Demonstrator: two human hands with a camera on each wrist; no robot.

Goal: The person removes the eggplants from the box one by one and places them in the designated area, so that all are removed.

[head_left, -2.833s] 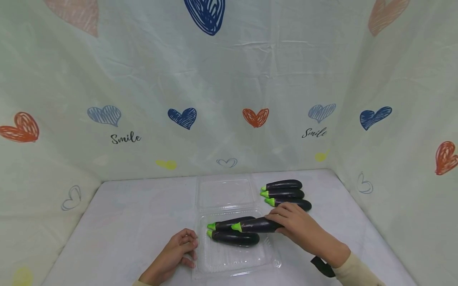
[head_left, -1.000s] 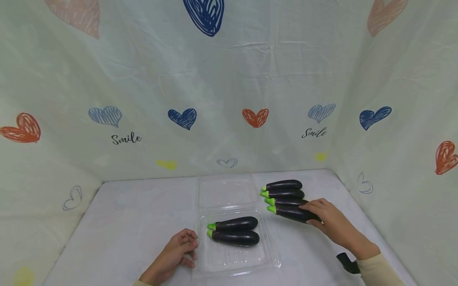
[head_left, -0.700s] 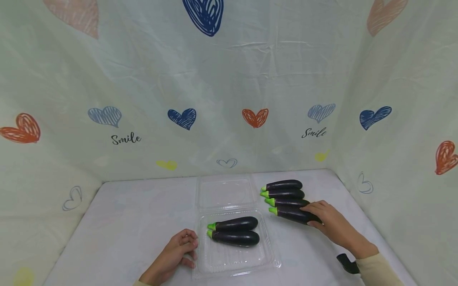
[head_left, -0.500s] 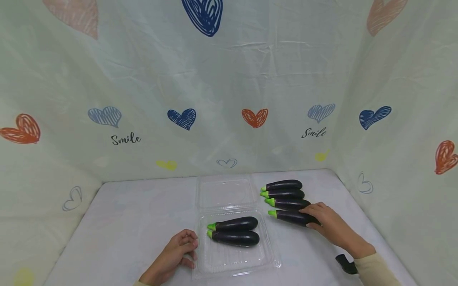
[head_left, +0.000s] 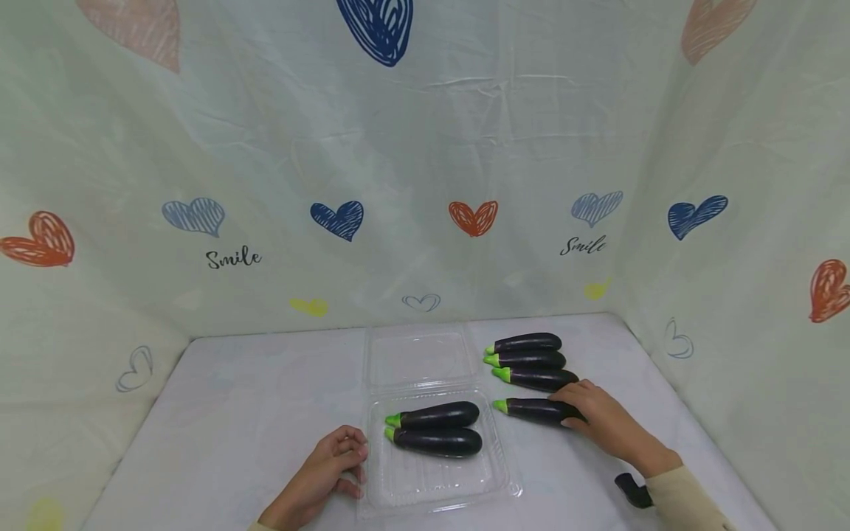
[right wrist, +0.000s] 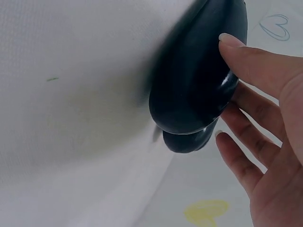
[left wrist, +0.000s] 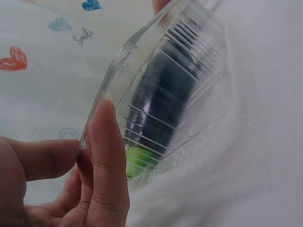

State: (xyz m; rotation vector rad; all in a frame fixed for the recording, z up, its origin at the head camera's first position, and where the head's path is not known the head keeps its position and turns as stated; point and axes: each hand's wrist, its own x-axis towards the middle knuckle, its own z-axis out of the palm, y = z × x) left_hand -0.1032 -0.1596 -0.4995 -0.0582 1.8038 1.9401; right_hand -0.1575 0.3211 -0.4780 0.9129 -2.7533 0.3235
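My right hand (head_left: pixel 607 424) grips the blunt end of a dark purple eggplant (head_left: pixel 531 410), whose green stem points left. In the right wrist view, the thumb lies on one side of this eggplant (right wrist: pixel 201 71) and the fingers on the other. Two eggplants (head_left: pixel 434 442) lie side by side in a clear plastic clamshell container (head_left: pixel 441 483), stems to the left. At the container's left edge is my left hand (head_left: pixel 330 468). The left wrist view shows its thumb and a finger pinching the thin rim, with an eggplant (left wrist: pixel 158 99) visible through the ribbed wall.
Three more eggplants (head_left: pixel 531 359) lie in a row at the back right of the white table (head_left: pixel 265 398), just behind the gripped one. The container's lid (head_left: pixel 418 358) is folded back towards the patterned curtain (head_left: pixel 412 147). A black strap (head_left: pixel 633 490) is by the right sleeve.
The right hand has carried its eggplant from over the container to the row at right, then slid it left and nearer, apart from the row. The left hand has stayed put.
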